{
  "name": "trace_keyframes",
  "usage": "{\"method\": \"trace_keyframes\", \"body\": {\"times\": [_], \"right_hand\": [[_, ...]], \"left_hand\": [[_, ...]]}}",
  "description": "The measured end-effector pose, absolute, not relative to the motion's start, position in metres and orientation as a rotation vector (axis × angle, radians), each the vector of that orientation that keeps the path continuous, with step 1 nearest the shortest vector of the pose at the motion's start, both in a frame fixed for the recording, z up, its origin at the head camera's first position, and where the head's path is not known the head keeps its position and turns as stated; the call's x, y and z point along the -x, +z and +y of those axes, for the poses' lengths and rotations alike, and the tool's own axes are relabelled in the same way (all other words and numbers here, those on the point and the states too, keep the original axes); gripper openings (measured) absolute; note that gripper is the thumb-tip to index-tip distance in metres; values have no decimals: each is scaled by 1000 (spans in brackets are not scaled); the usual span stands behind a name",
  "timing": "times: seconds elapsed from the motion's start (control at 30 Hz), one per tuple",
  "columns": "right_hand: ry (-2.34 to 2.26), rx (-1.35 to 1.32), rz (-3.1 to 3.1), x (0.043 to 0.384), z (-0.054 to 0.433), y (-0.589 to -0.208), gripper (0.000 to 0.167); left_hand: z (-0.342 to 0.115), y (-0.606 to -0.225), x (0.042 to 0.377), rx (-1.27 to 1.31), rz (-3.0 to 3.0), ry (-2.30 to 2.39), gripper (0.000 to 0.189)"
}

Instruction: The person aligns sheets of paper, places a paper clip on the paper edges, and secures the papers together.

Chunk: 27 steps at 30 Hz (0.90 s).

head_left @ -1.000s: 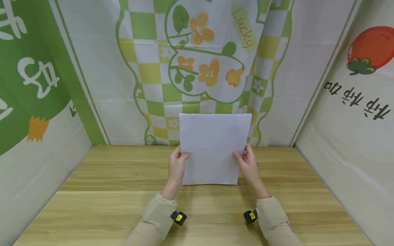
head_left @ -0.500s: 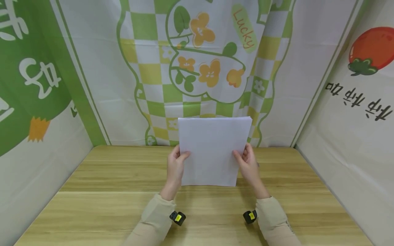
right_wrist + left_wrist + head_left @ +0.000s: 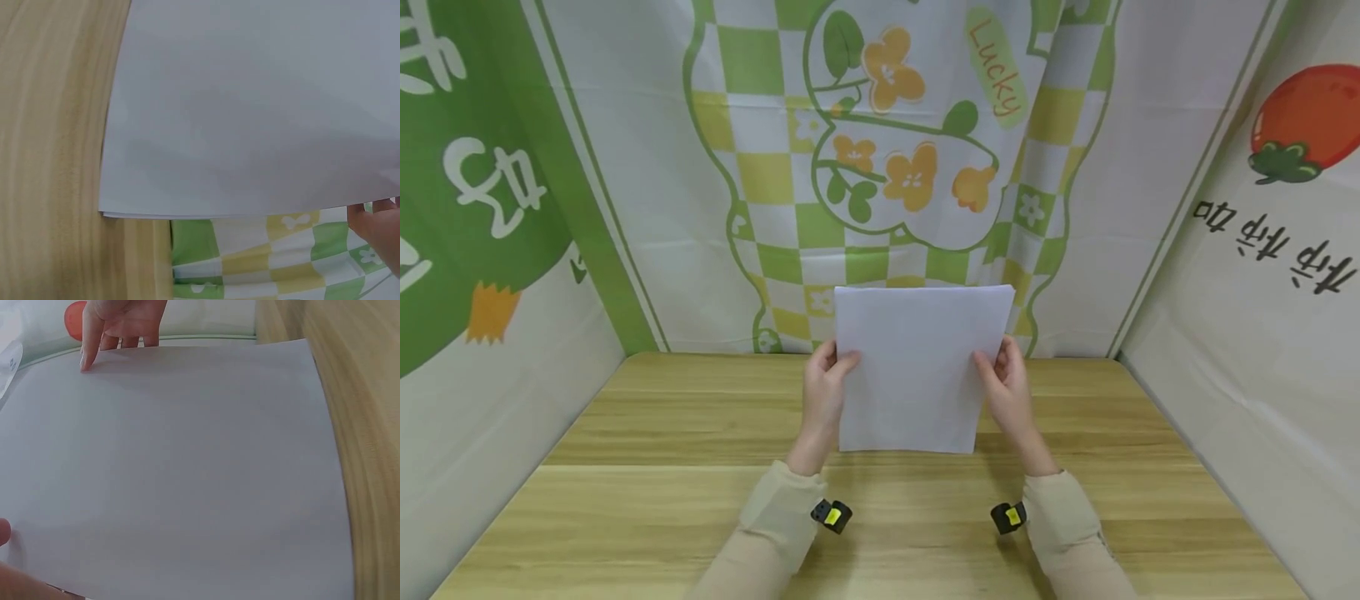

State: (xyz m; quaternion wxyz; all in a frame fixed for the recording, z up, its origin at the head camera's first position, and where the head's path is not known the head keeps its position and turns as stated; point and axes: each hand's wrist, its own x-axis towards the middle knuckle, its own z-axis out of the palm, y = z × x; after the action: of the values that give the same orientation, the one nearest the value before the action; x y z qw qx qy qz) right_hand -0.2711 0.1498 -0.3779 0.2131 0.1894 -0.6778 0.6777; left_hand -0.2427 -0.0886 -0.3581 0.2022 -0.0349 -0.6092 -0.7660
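A stack of white paper [image 3: 917,383] is held upright above the wooden table, its lower edge at or near the tabletop. My left hand [image 3: 825,392] pinches its left side, thumb on the near face and fingers behind. On the opposite side my right hand [image 3: 1009,387] grips the edge the same way. In the right wrist view the paper [image 3: 250,112] shows more than one sheet at its edge. The left wrist view shows the right hand [image 3: 125,322] at the far edge of the paper, its thumb pressed on the face.
The wooden table [image 3: 662,500] spreads around and below the paper. A green-and-yellow checked cloth [image 3: 805,208] hangs behind it, with printed cloth walls [image 3: 1247,358] on both sides. Black straps with yellow tags [image 3: 833,517] are on both wrists.
The paper's top edge has dropped slightly since a second ago. Both hands have slid a little higher along its sides, still gripping it.
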Motion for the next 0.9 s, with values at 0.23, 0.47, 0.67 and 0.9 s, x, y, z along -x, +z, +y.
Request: {"method": "trace_keyframes", "body": {"times": [0.23, 0.47, 0.67, 0.9], "right_hand": [[1867, -563, -1858, 270, 148, -365, 36], [1878, -566, -1834, 268, 144, -359, 37], [1850, -528, -1850, 266, 141, -356, 36], [1821, -491, -1866, 265, 139, -355, 35]], "left_hand": [[-89, -347, 244, 162, -1657, -2125, 25], [-87, -344, 242, 186, -1669, -2121, 28], [-86, -344, 238, 189, -1680, -2128, 30], [-84, -343, 235, 175, -1677, -2143, 30]]}}
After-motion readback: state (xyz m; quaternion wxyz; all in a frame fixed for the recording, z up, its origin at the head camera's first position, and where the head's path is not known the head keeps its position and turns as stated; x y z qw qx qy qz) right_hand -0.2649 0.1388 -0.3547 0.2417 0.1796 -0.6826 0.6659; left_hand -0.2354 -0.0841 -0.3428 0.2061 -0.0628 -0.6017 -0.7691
